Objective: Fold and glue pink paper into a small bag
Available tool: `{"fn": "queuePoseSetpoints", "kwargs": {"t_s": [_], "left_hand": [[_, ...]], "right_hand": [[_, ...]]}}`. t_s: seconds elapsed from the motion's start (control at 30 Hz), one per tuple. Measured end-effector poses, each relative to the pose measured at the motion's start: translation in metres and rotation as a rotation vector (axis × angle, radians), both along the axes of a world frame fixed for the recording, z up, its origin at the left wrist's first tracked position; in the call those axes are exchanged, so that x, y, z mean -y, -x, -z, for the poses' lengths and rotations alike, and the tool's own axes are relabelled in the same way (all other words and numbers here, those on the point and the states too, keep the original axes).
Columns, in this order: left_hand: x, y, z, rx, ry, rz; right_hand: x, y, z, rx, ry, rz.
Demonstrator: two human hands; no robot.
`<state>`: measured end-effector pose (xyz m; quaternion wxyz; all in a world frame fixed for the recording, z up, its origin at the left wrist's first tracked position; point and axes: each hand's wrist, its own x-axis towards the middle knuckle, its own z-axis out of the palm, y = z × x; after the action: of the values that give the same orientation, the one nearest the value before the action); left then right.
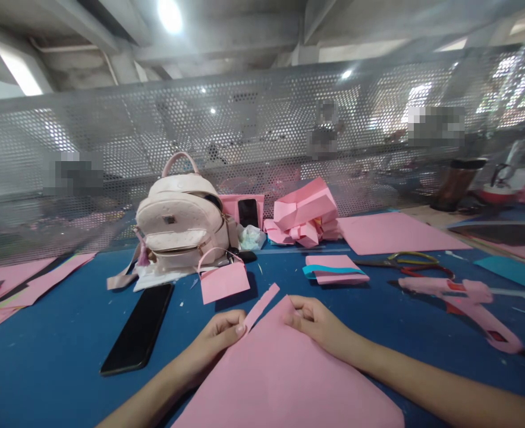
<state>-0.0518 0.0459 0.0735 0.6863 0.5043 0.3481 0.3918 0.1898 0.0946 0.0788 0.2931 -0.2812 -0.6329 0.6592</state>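
Observation:
A large pink paper sheet (284,374) lies on the blue table (66,339) in front of me. My left hand (215,336) is closed in a pinch on a narrow pink strip (261,305) that runs up from the sheet's top edge. My right hand (318,324) is closed in a pinch on the sheet's top corner, just right of the strip. Both hands sit close together at the sheet's far edge.
A black phone (140,328) lies left of my hands. Behind are a small pink paper bag (223,280), a pale backpack (179,223), crumpled pink paper (307,214), flat pink sheets (391,233), scissors (411,261) and a pink glue gun (467,300). A perforated metal screen (262,131) backs the table.

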Motion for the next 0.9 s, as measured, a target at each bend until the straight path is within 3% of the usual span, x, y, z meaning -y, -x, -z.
{"fn": "queuePoseSetpoints", "kwargs": {"t_s": [0.3, 0.9], "left_hand": [[-0.0004, 0.0022, 0.0025, 0.009, 0.022, -0.017], [-0.0005, -0.0017, -0.0022, 0.017, 0.071, -0.062]], "right_hand": [[0.0, 0.0011, -0.0021, -0.048, 0.064, -0.008], [-0.0007, -0.0014, -0.0019, -0.046, 0.034, 0.023]]}}
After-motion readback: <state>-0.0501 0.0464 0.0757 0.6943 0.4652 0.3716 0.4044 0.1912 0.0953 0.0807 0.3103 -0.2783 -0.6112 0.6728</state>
